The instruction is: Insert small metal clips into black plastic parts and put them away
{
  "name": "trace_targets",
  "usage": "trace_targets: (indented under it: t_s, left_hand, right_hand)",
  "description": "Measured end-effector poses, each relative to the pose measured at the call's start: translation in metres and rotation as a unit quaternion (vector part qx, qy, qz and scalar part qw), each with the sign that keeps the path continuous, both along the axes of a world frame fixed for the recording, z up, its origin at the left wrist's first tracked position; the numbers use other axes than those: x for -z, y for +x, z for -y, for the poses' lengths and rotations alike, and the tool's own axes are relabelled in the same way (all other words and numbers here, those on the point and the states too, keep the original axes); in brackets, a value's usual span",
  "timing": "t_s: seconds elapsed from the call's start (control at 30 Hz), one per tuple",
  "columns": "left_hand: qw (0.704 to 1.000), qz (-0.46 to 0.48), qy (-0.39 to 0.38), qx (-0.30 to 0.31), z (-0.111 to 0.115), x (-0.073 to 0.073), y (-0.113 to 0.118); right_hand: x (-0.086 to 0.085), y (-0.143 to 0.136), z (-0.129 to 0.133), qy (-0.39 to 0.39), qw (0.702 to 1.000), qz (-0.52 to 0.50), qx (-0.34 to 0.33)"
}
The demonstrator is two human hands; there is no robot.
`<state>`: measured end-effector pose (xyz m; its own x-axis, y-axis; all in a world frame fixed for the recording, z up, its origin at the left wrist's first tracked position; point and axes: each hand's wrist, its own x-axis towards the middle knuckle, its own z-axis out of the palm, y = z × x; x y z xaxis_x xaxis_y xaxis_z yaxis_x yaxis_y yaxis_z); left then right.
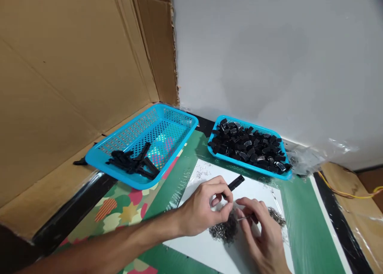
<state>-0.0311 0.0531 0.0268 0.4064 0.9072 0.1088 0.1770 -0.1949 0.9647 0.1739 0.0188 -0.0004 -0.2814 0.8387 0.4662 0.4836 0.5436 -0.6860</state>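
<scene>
My left hand [206,206] is closed in a pinch over the white sheet [206,252], and a narrow black plastic piece [236,183] sticks out past its fingers. Facing it, my right hand [263,230] has thumb and fingers closed on a thin metal tool [243,218], whose exact kind I cannot make out. Below and between the hands lies a heap of small metal springs or wire pieces [223,231], too fine to tell apart. A second small heap [277,217] shows beyond my right hand.
A blue basket [191,122] at the back left holds several long black parts [131,162]. Another blue basket [254,164], back right, is heaped with black pieces [245,144]. Cardboard [74,58] stands at the left, and clear plastic [314,156] lies by the wall.
</scene>
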Motion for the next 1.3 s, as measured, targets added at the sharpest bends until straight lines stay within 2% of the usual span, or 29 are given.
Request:
trace_targets:
  t_s: [0.23,0.53,0.77,0.87,1.1,1.3]
  left_hand:
    - [0.997,0.027,-0.046,0.060,-0.002,0.002,-0.003]
    - [0.995,-0.010,-0.059,0.083,-0.005,0.002,-0.003]
    - [0.992,-0.083,-0.016,0.090,-0.003,0.001,-0.002]
    - [0.989,-0.116,0.001,0.093,-0.001,0.002,-0.002]
    - [0.980,-0.161,0.030,0.110,0.002,0.001,-0.004]
    - [0.981,-0.165,0.044,0.091,0.002,0.003,-0.002]
  right_hand:
    - [-0.004,0.005,-0.004,0.060,0.998,-0.013,-0.018]
    - [-0.003,0.010,-0.003,0.090,0.995,0.031,-0.030]
    - [-0.008,0.007,-0.005,0.041,0.999,0.022,0.010]
    - [-0.009,0.006,-0.009,0.025,0.999,0.030,0.002]
    - [-0.013,0.004,-0.010,0.030,0.999,0.026,-0.023]
    - [-0.017,0.006,-0.007,0.056,0.997,0.044,-0.028]
